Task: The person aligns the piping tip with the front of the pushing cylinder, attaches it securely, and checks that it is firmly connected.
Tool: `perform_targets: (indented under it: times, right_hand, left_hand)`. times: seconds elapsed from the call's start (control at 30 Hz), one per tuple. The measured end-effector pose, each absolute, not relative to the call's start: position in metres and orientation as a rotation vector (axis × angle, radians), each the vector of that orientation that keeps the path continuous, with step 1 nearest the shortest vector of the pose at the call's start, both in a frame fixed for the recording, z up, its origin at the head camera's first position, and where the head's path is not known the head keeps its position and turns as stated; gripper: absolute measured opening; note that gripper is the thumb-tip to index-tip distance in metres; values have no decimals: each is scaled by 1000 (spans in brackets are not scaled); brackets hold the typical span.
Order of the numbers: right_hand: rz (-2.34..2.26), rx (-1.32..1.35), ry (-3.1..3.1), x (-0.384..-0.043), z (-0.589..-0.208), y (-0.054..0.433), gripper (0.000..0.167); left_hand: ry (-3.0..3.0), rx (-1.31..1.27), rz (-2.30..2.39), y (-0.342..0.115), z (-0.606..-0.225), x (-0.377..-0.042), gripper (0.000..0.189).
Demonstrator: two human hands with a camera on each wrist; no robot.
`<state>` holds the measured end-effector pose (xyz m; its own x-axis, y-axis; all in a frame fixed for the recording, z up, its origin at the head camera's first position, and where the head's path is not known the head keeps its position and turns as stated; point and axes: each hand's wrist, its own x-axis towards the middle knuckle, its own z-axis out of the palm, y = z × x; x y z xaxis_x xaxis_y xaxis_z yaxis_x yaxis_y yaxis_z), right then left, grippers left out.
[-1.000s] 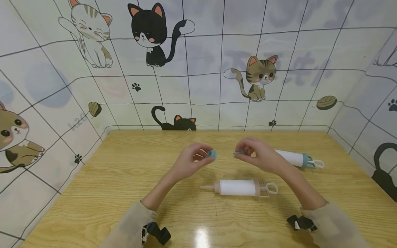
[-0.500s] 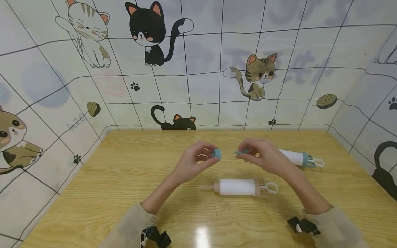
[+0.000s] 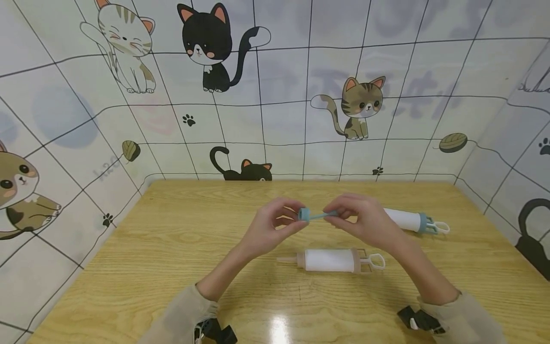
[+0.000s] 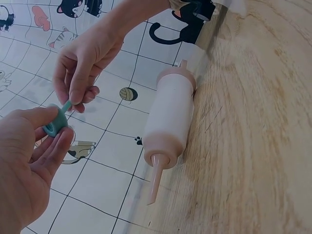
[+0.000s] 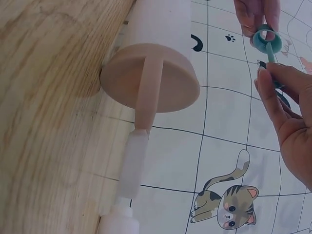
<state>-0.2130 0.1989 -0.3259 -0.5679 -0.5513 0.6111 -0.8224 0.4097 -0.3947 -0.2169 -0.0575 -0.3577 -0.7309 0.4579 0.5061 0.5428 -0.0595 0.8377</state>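
My left hand [image 3: 270, 228] pinches a teal ring-shaped cap [image 3: 304, 214] between thumb and fingers, above the table. Facing it, my right hand [image 3: 365, 217] pinches a thin teal nozzle [image 3: 318, 216] that points left at the cap. In the right wrist view the nozzle's narrow end [image 5: 271, 52] overlaps the open side of the cap [image 5: 261, 45]. The left wrist view has the nozzle [image 4: 67, 106] lined up with the cap [image 4: 59, 123], its other end covered by the right fingertips. Below the hands lies a white syringe-like tube [image 3: 329, 260] with pinkish-beige ends, a pointed nozzle and a looped handle.
Behind the right forearm lies a second white tube [image 3: 404, 219] with a teal collar and white loop handle, partly hidden. The wooden table [image 3: 172, 239] meets a wall [image 3: 283, 119] with cat drawings at the back.
The hands have come closer together, the left moving slightly right. The nozzle, mostly hidden in the right fingers before, now spans from the right hand to the cap.
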Motion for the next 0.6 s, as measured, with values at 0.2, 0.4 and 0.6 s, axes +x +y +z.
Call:
perform_targets:
  times: [0.2, 0.4, 0.6]
  right_hand:
    - [1008, 1206, -2255, -212, -327, 197, 28]
    - [1075, 1254, -2240, -210, -328, 193, 30]
    - [1150, 1250, -2291, -208, -328, 189, 28]
  left_hand:
    - [-2076, -1126, -1978, -55, -356, -213, 30]
    - [-2085, -1146, -1974, -54, -357, -211, 30]
    - [-2080, -1158, -1981, -53, -358, -210, 30]
